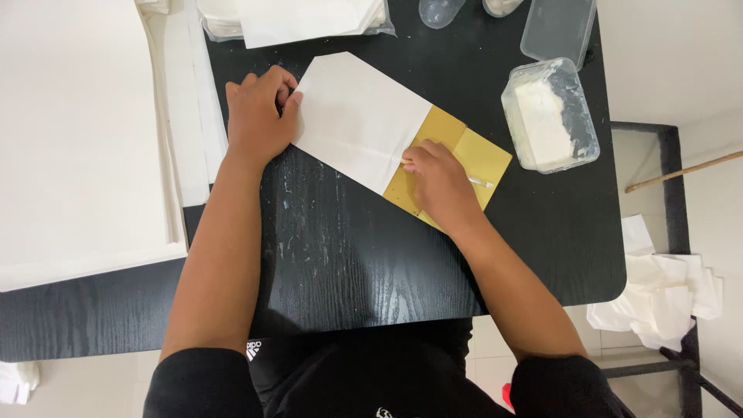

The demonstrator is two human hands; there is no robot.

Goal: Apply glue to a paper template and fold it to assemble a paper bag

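- The white paper sheet (357, 120) lies flat on the black table (340, 248) — its long axis runs diagonally from upper left to lower right, its pointed end aimed up-left.
- Its lower-right end overlaps a yellow card (480, 159).
- The left hand (259, 112) presses curled fingers on the sheet's upper-left edge.
- The right hand (441, 182) pinches a thin white stick (481, 183) over the card — tip pointing right.
- A clear tub of white paste (549, 116) stands nearby.

A small home craft workplace, by the look of it. A scuffed black table (333, 255) carries stacked white paper sheets (302, 19) and a plastic paste tub (549, 116). Paper scraps (665, 298) litter the tiled floor (720, 201).
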